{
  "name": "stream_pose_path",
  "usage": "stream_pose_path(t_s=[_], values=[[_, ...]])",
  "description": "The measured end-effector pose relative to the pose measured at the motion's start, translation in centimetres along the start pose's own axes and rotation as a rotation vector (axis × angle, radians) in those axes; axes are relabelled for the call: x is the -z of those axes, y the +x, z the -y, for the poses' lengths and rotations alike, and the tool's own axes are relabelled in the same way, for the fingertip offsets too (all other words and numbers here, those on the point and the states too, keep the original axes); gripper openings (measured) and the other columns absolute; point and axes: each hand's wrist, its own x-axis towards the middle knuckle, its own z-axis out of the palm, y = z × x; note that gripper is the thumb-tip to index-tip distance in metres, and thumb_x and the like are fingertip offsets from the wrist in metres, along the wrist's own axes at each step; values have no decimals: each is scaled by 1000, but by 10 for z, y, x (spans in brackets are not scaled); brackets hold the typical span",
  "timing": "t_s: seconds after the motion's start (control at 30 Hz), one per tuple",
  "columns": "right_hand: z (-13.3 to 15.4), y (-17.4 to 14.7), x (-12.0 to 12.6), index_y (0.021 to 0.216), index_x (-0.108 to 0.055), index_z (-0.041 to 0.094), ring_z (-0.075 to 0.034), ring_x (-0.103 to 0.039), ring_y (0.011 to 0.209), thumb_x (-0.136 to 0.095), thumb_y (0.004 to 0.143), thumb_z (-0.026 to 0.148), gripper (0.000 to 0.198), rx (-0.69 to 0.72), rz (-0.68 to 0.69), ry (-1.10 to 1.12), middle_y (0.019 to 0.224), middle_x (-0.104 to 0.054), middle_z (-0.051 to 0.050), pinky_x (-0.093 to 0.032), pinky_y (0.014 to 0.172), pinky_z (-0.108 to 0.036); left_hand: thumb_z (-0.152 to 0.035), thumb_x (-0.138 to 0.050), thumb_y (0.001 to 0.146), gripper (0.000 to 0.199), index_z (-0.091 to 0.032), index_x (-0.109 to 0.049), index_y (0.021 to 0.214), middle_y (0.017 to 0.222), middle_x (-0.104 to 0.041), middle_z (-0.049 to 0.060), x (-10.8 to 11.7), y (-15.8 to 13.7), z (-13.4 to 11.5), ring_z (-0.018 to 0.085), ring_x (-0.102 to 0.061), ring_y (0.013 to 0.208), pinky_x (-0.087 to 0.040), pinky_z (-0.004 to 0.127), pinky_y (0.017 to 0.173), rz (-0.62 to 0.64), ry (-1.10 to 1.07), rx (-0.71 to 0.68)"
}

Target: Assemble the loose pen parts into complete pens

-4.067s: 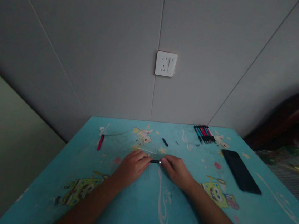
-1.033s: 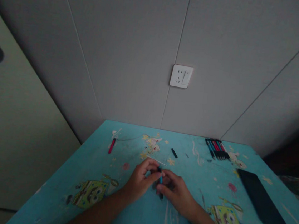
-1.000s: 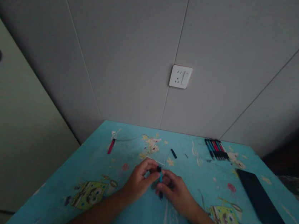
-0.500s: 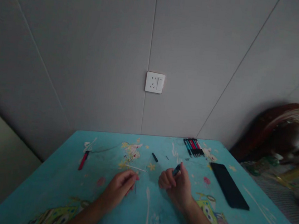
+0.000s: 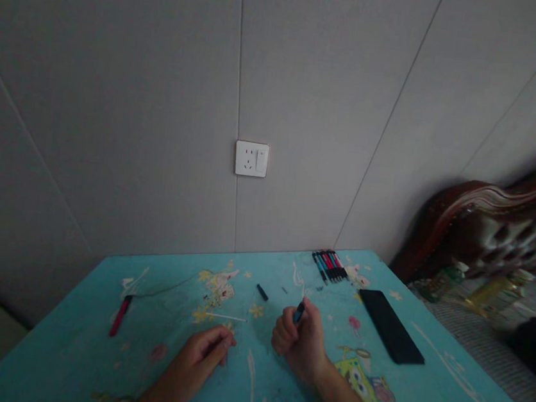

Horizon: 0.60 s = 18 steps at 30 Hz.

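My right hand (image 5: 300,340) is closed in a fist around a teal and black pen barrel (image 5: 298,313), which pokes up between thumb and fingers. My left hand (image 5: 204,355) hovers low over the table with its fingertips pinched together; whatever they hold is too small to make out. Just beyond it lies a thin white pen refill (image 5: 226,317). A short black pen part (image 5: 262,292) rests farther back, with a tiny dark piece (image 5: 284,290) to its right. On the left side lies a red pen part with a black end (image 5: 120,315).
Several red, teal and black pens (image 5: 329,266) lie in a row at the back right. A flat black case (image 5: 392,327) is right of my right hand. The table (image 5: 64,332) meets a wall with a socket (image 5: 251,159). Bottles (image 5: 450,280) stand beyond the right edge.
The view has turned to the right, so things sit farther left. The thin dark strand below my left fingertips no longer shows. My right hand still grips the pen barrel.
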Motion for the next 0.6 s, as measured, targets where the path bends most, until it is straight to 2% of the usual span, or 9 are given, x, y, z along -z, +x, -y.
stream_pose_path(t_s=[0.13,0.4,0.6], values=[[0,0,1,47,-41,21,-7,-21,36,-47,84,58,53,13,-1,-25,41,-25,8,-22,38,-22,-52,-47,91,37,-18,-61,87,65,-48,-3,0,1,0,11,-41,55,-31,21,51,5,16,17],[-5,2,4,52,-44,20,-7,-21,36,-50,85,58,51,63,-89,-20,43,-26,9,-22,37,-21,-55,-48,89,39,-19,-61,83,65,-47,-3,0,6,14,12,-42,56,-31,22,50,12,34,21],[-2,0,3,52,-43,20,-7,-21,36,-46,84,67,56,41,-11,-63,43,-24,9,-23,38,-21,-56,-48,89,41,-18,-60,84,63,-44,-4,-1,5,13,11,-41,54,-31,21,50,4,11,28]])
